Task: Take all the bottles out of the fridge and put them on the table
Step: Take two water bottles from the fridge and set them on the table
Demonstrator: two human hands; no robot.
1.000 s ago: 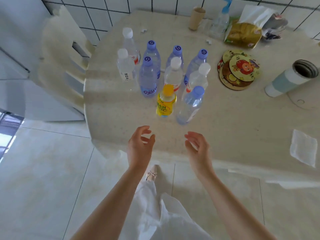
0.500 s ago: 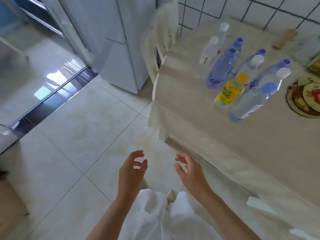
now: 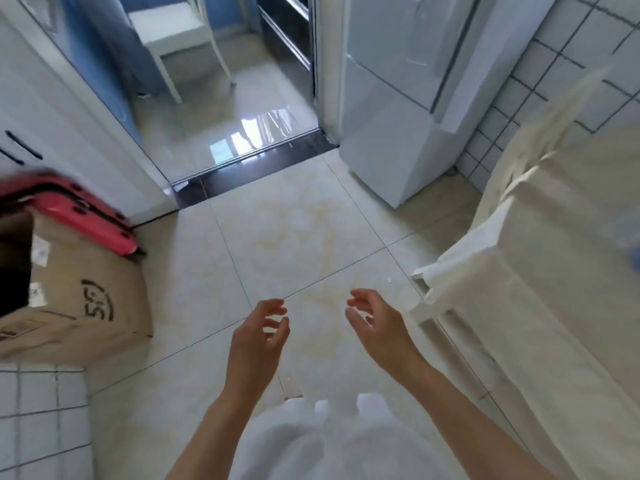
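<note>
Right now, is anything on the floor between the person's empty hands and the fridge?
Nothing visible blocks the way. Bare floor tiles run from the left hand and right hand to the fridge. The cardboard box sits off left, the covered table off right. The fridge doors look closed.

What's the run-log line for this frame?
left hand: open, empty | right hand: open, empty | fridge: ahead, doors closed | table: at right

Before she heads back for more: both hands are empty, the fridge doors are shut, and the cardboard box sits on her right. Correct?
Not quite. The head view shows the cardboard box on her left; the table is on her right. The left hand and right hand are empty, and the fridge doors are shut.
</note>
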